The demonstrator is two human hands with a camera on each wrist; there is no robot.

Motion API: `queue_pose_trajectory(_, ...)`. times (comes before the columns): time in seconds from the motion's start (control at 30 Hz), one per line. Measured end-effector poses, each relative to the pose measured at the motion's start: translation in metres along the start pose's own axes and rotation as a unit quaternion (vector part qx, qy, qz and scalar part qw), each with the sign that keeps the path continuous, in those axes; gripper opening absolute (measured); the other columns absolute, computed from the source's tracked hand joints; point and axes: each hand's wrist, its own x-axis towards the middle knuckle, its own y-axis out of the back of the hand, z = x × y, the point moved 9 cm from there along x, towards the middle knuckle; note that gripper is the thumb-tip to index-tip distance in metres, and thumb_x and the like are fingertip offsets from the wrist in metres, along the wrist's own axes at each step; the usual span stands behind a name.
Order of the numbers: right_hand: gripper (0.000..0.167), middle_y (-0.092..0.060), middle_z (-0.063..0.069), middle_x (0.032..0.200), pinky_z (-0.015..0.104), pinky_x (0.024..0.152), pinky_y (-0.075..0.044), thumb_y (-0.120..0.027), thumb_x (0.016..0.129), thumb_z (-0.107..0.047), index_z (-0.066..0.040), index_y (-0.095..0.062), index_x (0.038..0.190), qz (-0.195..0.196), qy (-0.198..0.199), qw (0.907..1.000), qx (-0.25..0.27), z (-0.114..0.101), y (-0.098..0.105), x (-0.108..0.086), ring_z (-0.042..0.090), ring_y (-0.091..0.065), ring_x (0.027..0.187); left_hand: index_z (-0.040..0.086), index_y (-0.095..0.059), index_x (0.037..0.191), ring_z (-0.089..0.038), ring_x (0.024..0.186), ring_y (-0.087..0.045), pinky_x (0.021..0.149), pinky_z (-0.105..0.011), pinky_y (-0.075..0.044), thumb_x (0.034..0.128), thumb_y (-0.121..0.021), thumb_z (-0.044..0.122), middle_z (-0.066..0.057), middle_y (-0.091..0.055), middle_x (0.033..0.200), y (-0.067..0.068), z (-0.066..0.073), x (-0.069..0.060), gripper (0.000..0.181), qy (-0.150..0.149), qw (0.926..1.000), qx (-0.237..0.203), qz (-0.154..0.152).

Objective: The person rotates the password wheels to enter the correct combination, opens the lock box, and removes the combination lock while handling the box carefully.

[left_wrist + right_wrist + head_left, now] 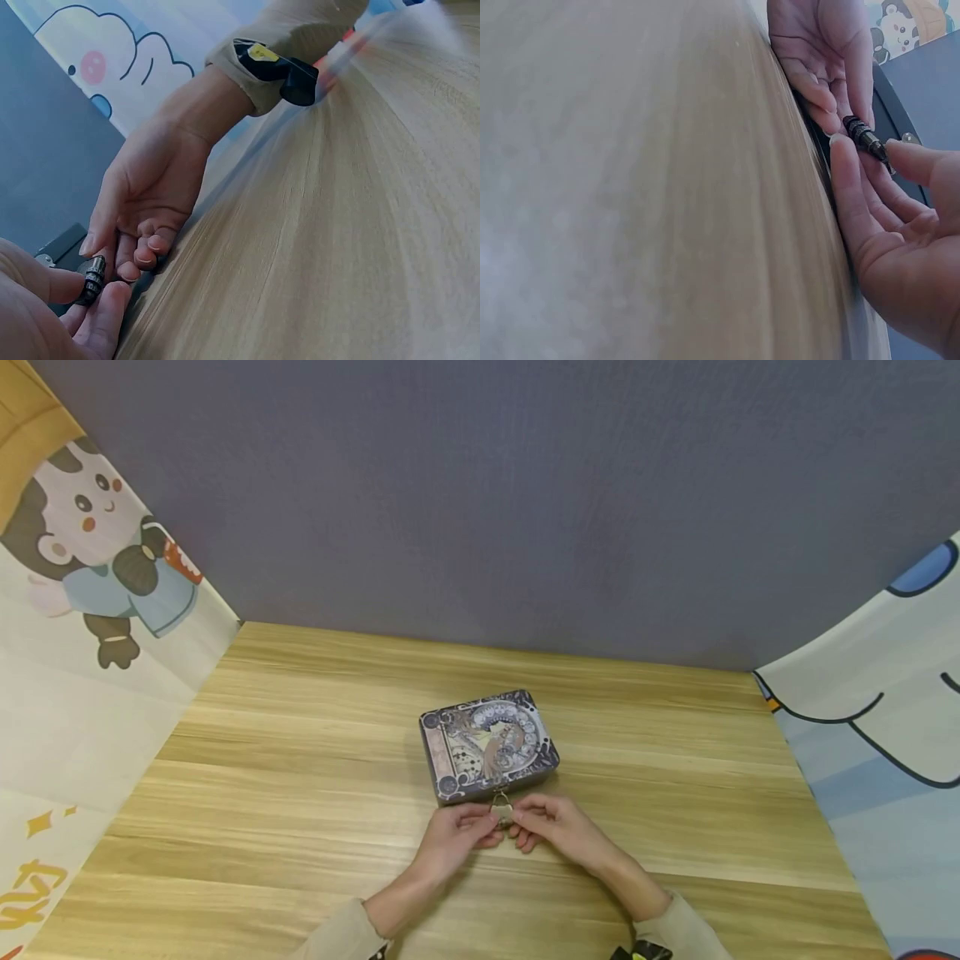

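A small combination padlock (502,811) with a pale shackle hangs at the front edge of a dark tin box (491,745), whose lid is shut and printed with an ornate portrait. Its ridged number dials (94,279) face the person. My left hand (448,839) pinches the padlock between thumb and fingers from the left. From the right, my right hand (562,828) holds the other end of it, thumb on the body and fingers beneath. In the right wrist view the padlock (866,138) lies between both hands' fingertips.
The box stands on a wood-grain table (300,760). A grey panel (480,510) rises behind the table's far edge. Cartoon-printed sheets hang on the left (112,568) and right (862,735).
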Motion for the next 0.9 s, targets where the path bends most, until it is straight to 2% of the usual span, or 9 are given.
queue_pose_trajectory(0.3, 0.036, -0.073, 0.022, 0.101, 0.027, 0.075, -0.066, -0.057, 0.106, -0.015, 0.018, -0.061, 0.121, -0.013, -0.011, 0.9987, 0.049, 0.0039, 0.0014, -0.0012, 0.013, -0.070, 0.079, -0.024, -0.056, 0.122, -0.024, 0.086, -0.077, 0.081, -0.028, -0.066, 0.0991, -0.062, 0.000, -0.036, -0.070, 0.109, 0.0006, 0.0000, 0.0015, 0.034, -0.004, 0.9999, -0.017, 0.003)
queue_pose_trajectory(0.9, 0.036, -0.075, 0.021, 0.102, 0.026, 0.076, -0.066, -0.059, 0.105, -0.014, 0.019, -0.063, 0.118, -0.019, -0.028, 0.9971, 0.068, 0.0068, 0.0024, 0.0011, 0.012, -0.072, 0.078, -0.023, -0.056, 0.122, -0.024, 0.086, -0.077, 0.082, -0.030, -0.066, 0.0991, -0.063, 0.001, -0.034, -0.071, 0.108, 0.0025, -0.0047, 0.0036, 0.034, 0.001, 0.9997, -0.023, 0.007)
